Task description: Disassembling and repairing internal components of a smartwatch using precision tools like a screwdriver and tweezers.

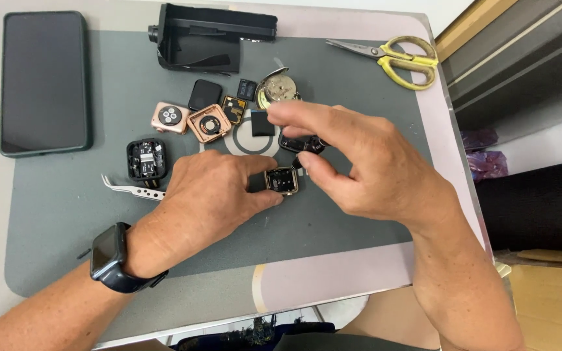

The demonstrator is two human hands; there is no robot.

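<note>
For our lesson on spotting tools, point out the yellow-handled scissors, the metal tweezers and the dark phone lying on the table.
yellow-handled scissors (403, 62): head view, on the yellow handle loops near the pivot.
metal tweezers (131, 189): head view, on the middle of the silver arms.
dark phone (43, 81): head view, on the centre of its black screen.
</note>
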